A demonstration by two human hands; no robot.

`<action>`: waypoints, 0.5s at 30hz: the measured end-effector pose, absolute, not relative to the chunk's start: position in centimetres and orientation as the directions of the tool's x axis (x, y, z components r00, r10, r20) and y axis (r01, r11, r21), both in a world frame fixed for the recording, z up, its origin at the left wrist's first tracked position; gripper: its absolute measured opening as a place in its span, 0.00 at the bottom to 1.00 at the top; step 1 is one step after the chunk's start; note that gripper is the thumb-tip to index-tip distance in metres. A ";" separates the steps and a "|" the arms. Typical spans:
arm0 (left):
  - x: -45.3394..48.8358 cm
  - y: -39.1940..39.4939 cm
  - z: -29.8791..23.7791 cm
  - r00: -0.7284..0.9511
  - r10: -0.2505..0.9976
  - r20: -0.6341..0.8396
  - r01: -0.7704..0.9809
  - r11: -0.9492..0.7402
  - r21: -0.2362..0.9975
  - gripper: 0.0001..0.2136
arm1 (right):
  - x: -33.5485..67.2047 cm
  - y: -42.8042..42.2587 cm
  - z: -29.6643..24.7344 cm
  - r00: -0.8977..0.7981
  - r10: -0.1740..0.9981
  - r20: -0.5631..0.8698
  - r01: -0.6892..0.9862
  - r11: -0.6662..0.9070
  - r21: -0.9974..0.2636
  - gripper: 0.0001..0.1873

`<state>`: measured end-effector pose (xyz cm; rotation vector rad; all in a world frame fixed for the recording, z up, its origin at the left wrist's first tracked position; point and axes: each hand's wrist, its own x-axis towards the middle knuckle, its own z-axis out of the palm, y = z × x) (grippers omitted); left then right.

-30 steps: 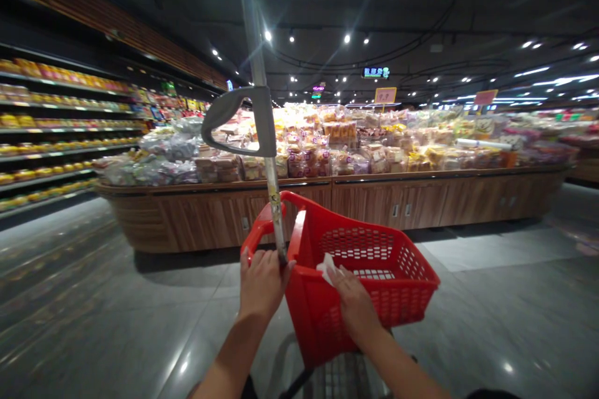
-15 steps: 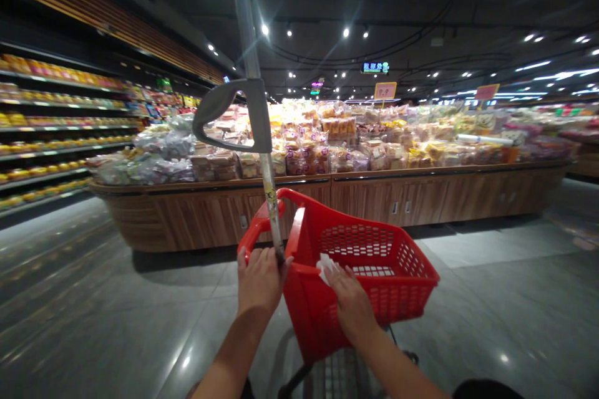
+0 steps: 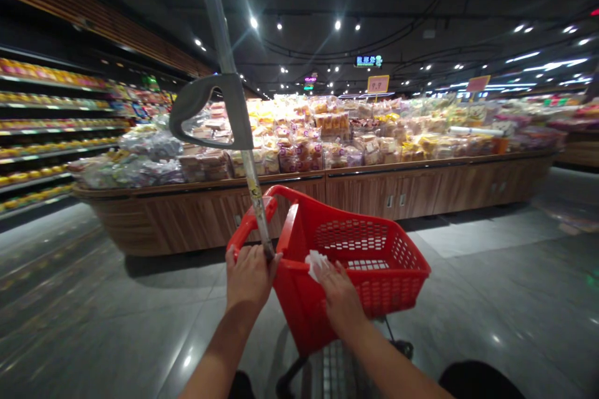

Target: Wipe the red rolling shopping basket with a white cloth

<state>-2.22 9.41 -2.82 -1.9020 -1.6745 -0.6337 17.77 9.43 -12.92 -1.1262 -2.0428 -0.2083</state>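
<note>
A red plastic shopping basket (image 3: 374,268) sits tilted on a wheeled trolley in front of me. My left hand (image 3: 248,277) is closed round the foot of a tall grey metal pole (image 3: 241,137) at the basket's near left corner. The pole carries a grey loop handle (image 3: 206,109) higher up. My right hand (image 3: 337,296) rests on the basket's near rim, its fingers pressing a crumpled white tissue (image 3: 316,262) against it. The inside of the basket shows nothing but its mesh walls.
A long wooden display counter (image 3: 374,190) piled with bagged bread and pastries stands just ahead. Shelves of packaged goods (image 3: 47,131) line the left wall. The glossy grey floor (image 3: 491,299) spreads to both sides. Price signs (image 3: 378,83) hang above the counter.
The view has swung a little to the right, so basket, pole and hands sit further left in frame. The counter looks slightly nearer. Both hands keep the same hold.
</note>
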 end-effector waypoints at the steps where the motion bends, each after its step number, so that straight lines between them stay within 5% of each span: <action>1: -2.2 9.5 -2.8 0.123 0.748 0.652 0.992 -0.096 -0.077 0.14 | 19.6 9.3 -13.8 -0.284 0.664 0.692 0.797 0.565 -0.215 0.40; 7: -1.9 9.6 -2.6 0.115 0.749 0.653 0.993 -0.092 -0.070 0.15 | 23.5 9.0 -15.3 -0.116 0.707 0.698 0.881 0.397 -0.256 0.39; 15: -2.8 9.8 -2.4 0.127 0.763 0.634 0.991 -0.072 -0.112 0.17 | 19.7 9.2 -13.2 -0.240 0.717 0.655 0.828 0.504 -0.247 0.38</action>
